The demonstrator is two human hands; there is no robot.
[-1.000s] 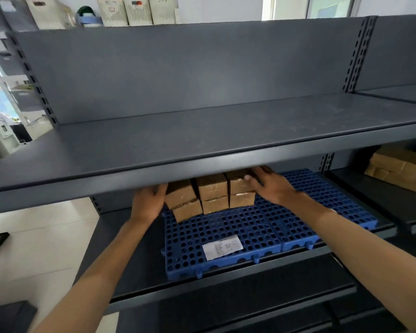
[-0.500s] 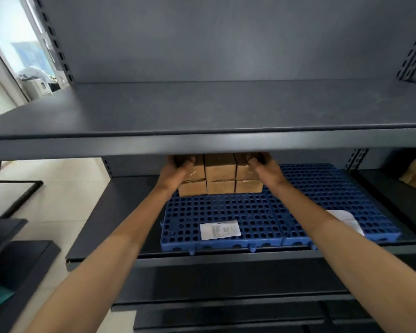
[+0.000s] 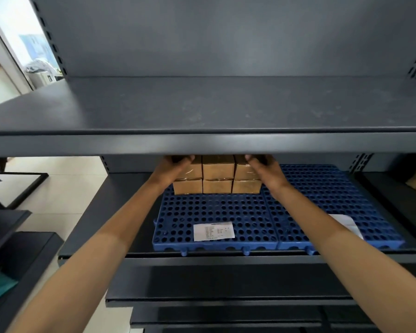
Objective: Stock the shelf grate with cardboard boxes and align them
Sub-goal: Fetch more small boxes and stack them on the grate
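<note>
since a second ago: both hands have gone from the front faces of a crooked clump to its outer sides, and the boxes now sit square in three even columns.
boxes: six brown cardboard ones, two layers of three, packed touching at the back of the blue grate, partly hidden under the edge of the upper shelf.
left hand: pressed flat on the left side of the stack, fingers curled over the top corner – cupping it, not lifting.
right hand: mirrors it on the right side, palm against the end box, fingers bent round the upper edge.
step in hand: squeezing the block together and squaring it, by my reading.
grate: a white label lies near the front; a second blue panel joins on the right with another paper beside the forearm; most of the surface is bare, so stocking looks only begun.
risk: uneven pressure from the two palms could skew the rows or pop the middle column forward – the top layer, only resting on the lower, could slide or tip.
risk two: the fingertips are out of sight under the upper shelf, so knuckles may catch it on the way out and drag a box askew.
</note>
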